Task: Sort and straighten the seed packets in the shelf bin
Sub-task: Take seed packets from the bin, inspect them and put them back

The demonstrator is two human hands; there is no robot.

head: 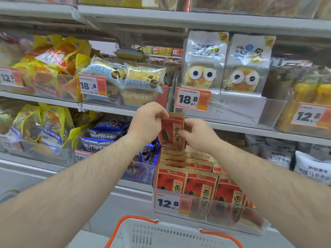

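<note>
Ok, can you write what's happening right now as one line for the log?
step: straightening | left hand: pinches red seed packet | right hand: holds same packet | packet: raised above shelf bin | other packets: upright in rows

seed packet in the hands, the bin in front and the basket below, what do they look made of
Seed packet: looks like matte kraft paper, brown edges, no glare. Shelf bin: clear glossy plastic, packets show through its front wall. Basket: white moulded plastic with slots; its orange handles are probably plastic too.
</note>
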